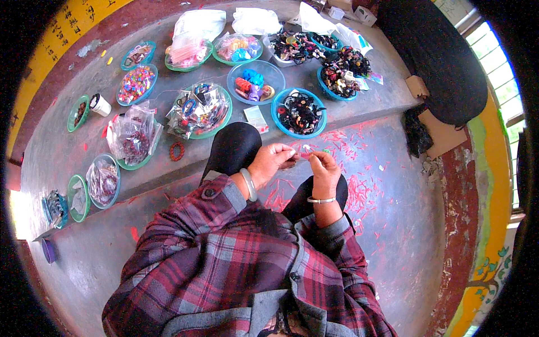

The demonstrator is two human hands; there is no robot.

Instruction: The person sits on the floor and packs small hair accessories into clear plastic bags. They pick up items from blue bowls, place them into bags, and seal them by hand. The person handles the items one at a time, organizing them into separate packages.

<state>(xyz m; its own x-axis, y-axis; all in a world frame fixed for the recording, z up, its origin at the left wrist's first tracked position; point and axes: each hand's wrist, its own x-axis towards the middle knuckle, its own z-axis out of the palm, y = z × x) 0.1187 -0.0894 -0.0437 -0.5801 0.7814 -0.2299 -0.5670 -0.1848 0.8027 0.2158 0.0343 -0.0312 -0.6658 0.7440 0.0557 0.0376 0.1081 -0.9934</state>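
My left hand (272, 163) and my right hand (325, 169) face each other above my knees, fingertips close together. Both are closed in a pinch. A thin pinkish bit (304, 155) shows between the fingertips, too small to name. A silvery bangle (249, 185) circles my left wrist, and a thinner one (321, 200) my right. Just beyond the hands, on a raised step, stands a blue basin (273, 117) of black hair ties. Beside it lies a small clear packet (256, 119).
Red and pink scraps (362, 194) litter the lower floor at the right. Several basins stand along the step, including one of colourful beads (136, 84) and a green one (228, 115) of bagged parts. A red beaded bracelet (177, 151) lies near the step's edge. Dark cloth (432, 62) hangs at far right.
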